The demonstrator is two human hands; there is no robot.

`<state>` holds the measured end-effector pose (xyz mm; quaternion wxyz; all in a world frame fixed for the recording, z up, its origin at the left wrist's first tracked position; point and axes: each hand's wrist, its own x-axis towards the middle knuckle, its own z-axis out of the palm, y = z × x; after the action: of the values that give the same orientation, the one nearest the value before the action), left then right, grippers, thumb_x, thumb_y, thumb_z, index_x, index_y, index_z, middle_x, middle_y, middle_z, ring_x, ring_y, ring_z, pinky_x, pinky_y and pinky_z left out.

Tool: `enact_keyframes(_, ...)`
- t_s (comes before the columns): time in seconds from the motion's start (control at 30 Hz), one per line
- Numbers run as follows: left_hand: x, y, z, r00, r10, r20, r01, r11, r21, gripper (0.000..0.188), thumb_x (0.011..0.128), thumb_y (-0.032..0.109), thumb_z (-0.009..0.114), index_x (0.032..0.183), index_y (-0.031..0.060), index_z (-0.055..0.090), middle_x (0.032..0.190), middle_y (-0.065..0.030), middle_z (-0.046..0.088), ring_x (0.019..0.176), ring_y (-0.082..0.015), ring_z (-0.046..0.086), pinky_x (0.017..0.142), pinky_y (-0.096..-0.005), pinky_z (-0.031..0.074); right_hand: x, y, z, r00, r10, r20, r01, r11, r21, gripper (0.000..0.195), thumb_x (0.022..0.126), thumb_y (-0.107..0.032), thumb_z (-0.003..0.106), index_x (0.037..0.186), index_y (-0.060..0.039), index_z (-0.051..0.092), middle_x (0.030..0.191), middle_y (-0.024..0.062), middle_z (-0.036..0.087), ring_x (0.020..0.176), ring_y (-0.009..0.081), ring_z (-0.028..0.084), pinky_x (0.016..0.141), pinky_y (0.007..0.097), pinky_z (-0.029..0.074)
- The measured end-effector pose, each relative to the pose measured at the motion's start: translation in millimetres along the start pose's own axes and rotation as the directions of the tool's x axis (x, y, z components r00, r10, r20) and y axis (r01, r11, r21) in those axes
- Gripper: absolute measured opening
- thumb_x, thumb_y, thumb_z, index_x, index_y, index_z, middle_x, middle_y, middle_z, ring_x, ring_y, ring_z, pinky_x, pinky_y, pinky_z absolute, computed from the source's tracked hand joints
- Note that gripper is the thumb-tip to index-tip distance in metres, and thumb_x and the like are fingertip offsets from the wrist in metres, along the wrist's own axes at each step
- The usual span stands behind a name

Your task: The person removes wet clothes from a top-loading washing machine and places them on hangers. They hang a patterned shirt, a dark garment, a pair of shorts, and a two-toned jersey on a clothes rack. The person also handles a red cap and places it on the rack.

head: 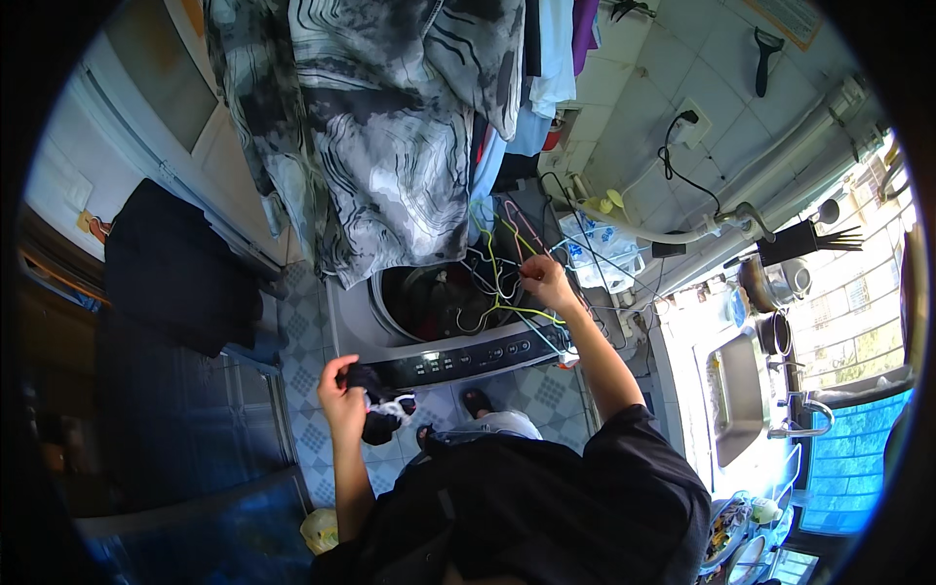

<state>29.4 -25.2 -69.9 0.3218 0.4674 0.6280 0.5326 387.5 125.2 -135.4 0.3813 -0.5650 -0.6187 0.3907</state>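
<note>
My left hand (342, 398) grips a small bunched black garment (380, 424) with white trim, in front of the washing machine's near left corner. Over the machine's right side, my right hand (547, 281) has its fingers curled around part of a tangle of coloured wire clothes hangers (504, 303). Which hanger it pinches is hard to make out. The top-loading washing machine (347, 314) has its lid up and dark laundry (435, 300) in the drum. Along its front edge runs a black control panel (468, 358).
A grey-and-white patterned garment (395, 146) hangs over the machine, beside other hung clothes (552, 58). A white plastic bag (599, 248) sits behind the hangers. To the right are a steel sink (738, 402) and a faucet (804, 420). A black cloth (175, 270) hangs at left.
</note>
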Motion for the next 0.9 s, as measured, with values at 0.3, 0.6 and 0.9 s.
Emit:
enact_keyframes(0.3,37.9,-11.2,166.0,0.833,0.159,0.529,-0.297,0.937,0.185,0.039,0.066,-0.009,0.050,0.103,0.0009,0.058,0.092,-0.0169,0.057,0.082,-0.0320,0.058,0.075,-0.0343,0.048,0.3,3.8,5.0,0.999,0.045,-0.017,-0.042,0.989,0.142,0.020,0.063,0.001,0.064,0.082,-0.0013,0.058,0.074,0.0022,0.057,0.068,0.0101,0.054,0.063,0.0236,0.045)
enact_keyframes(0.6,38.6,-17.6,190.2,0.774,0.082,0.628,-0.514,0.661,0.547,0.011,0.071,-0.001,0.055,0.081,-0.0005,0.053,0.078,-0.0208,0.060,0.072,-0.0372,0.061,0.062,-0.0418,0.052,4.8,7.8,-1.5,0.999,0.006,-0.048,0.003,0.982,0.190,0.017,0.064,-0.002,0.066,0.079,-0.0004,0.059,0.076,0.0038,0.057,0.068,0.0109,0.054,0.062,0.0243,0.044)
enact_keyframes(0.9,31.9,-31.2,190.9,0.738,0.039,0.674,-0.547,0.620,0.563,0.018,0.069,0.003,0.063,0.083,-0.0009,0.053,0.078,-0.0199,0.061,0.072,-0.0358,0.062,0.063,-0.0401,0.052,4.2,-0.7,0.3,0.999,0.038,-0.007,-0.037,0.988,0.153,0.020,0.064,0.000,0.067,0.082,-0.0009,0.057,0.072,0.0015,0.058,0.068,0.0087,0.054,0.062,0.0227,0.044)
